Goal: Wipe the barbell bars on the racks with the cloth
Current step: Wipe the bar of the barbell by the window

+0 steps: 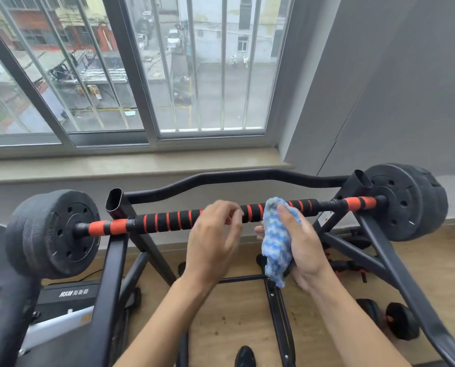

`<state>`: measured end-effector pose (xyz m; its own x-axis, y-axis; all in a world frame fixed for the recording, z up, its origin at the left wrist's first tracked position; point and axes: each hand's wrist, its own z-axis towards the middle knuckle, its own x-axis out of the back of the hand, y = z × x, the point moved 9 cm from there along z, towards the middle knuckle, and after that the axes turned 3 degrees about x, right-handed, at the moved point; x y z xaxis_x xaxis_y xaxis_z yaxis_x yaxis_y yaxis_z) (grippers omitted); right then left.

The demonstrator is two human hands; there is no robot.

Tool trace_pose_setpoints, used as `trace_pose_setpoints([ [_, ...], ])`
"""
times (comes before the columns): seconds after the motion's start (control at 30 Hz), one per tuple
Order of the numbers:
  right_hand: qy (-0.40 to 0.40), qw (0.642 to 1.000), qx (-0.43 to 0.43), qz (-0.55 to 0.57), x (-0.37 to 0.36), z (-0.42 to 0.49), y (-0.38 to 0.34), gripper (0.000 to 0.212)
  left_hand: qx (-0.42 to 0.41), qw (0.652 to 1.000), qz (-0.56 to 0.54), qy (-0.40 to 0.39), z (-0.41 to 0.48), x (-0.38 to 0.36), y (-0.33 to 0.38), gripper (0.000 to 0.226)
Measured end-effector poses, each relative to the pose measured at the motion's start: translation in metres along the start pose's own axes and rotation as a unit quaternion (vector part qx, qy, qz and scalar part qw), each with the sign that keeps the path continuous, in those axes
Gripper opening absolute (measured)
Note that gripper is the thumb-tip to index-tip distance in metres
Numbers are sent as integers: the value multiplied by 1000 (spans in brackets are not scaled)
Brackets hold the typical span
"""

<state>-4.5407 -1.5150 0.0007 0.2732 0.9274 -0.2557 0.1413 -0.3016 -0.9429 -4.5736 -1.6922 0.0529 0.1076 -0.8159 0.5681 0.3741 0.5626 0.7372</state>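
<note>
Barred window point(131, 75) and grey wall back a black rack point(118, 250) on a wood floor, where a barbell point(168, 221) rests across the uprights, a black plate point(54, 231) at each end. Loaded like this it looks heavy and stiff, its striped foam sleeve soft and grippy; wiping needs no lift, only a wrap around the sleeve. The left hand point(213, 239) hovers at mid-bar, fingers loosely curled, holding nothing. The right hand point(300, 247) grips a limp, light blue-white cloth point(278, 239), its top edge against the bar.
</note>
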Motion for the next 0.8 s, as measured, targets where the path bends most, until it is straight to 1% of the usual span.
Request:
trace_pose_setpoints([
  [0.03,-10,999,-20,45,-3,-4,2,51,2,998,-54,-41,-9,-3,17,17],
  [0.07,-25,995,-38,89,-8,-9,2,58,-10,994,-71,-86,-15,-8,37,18],
  [0.1,-37,989,-54,132,-14,-15,0,63,-28,990,-64,-120,-20,-12,53,23],
  [0.13,-42,981,-65,178,-17,-18,-3,66,-36,987,-60,-142,-21,-16,64,30],
  [0.2,-52,970,-62,231,-21,-22,-14,67,-3,985,-83,-150,-17,-20,67,39],
  [0.23,-62,971,-49,226,-23,-22,-20,65,16,984,-102,-144,-15,-20,65,40],
  [0.3,-80,978,-27,193,-21,-21,-30,58,66,976,-161,-134,-11,-20,55,34],
  [0.37,-89,987,3,133,-16,-22,-40,48,116,957,-240,-114,-5,-17,43,24],
  [0.43,-93,993,34,69,-11,-23,-52,40,149,934,-309,-105,-1,-14,36,15],
  [0.5,-91,994,50,34,-5,-21,-58,36,166,921,-335,-108,2,-12,33,12],
  [0.6,-87,994,51,39,5,-14,-59,33,173,926,-324,-90,2,-10,30,28],
  [0.7,-96,994,42,42,10,-9,-56,34,209,899,-376,-83,0,-15,30,37],
  [0.77,-92,994,40,32,13,-5,-53,33,207,886,-404,-92,-1,-19,35,44],
  [0.8,-91,995,38,27,15,-4,-52,32,191,897,-388,-95,-2,-19,37,46],
])
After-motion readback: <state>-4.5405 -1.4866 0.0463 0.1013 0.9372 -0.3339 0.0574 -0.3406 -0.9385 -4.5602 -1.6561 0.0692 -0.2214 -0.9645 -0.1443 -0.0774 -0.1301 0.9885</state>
